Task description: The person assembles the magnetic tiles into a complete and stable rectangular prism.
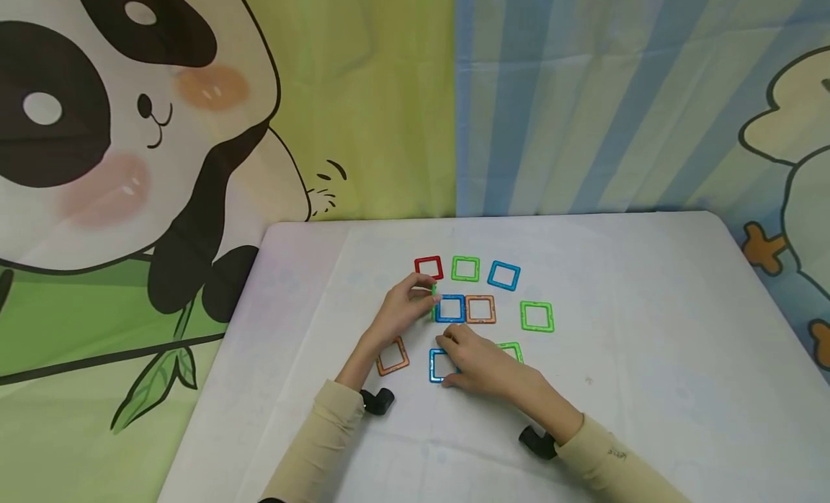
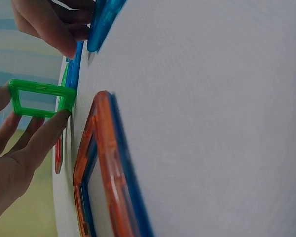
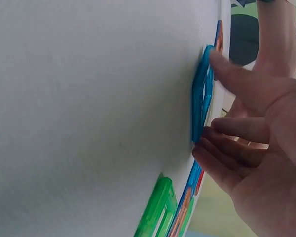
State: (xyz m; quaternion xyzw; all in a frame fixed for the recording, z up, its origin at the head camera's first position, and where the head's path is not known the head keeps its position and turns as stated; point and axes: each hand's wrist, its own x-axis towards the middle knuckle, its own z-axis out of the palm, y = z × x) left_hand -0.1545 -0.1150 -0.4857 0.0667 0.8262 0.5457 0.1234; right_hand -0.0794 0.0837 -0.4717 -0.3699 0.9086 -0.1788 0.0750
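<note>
My left hand [image 1: 407,310] pinches a green square magnetic tile [image 2: 42,89] between thumb and fingers. That tile stands upright along the left edge of a flat blue tile [image 1: 450,296]. An orange tile [image 1: 480,297] lies edge to edge with the blue one on its right. Lower down, my right hand [image 1: 486,362] spans another blue square tile [image 3: 196,106], thumb at its near edge and fingertips at its far edge. Part of this tile is hidden under the hand in the head view. A green tile [image 1: 519,350] shows partly behind the right hand.
Along the back lie a red tile [image 1: 428,259], a green tile [image 1: 465,258] and a blue tile [image 1: 503,285]. Another green tile [image 1: 537,329] lies to the right. A second orange tile [image 1: 393,369] is beside the left wrist. White cloth covers the table [image 1: 648,359].
</note>
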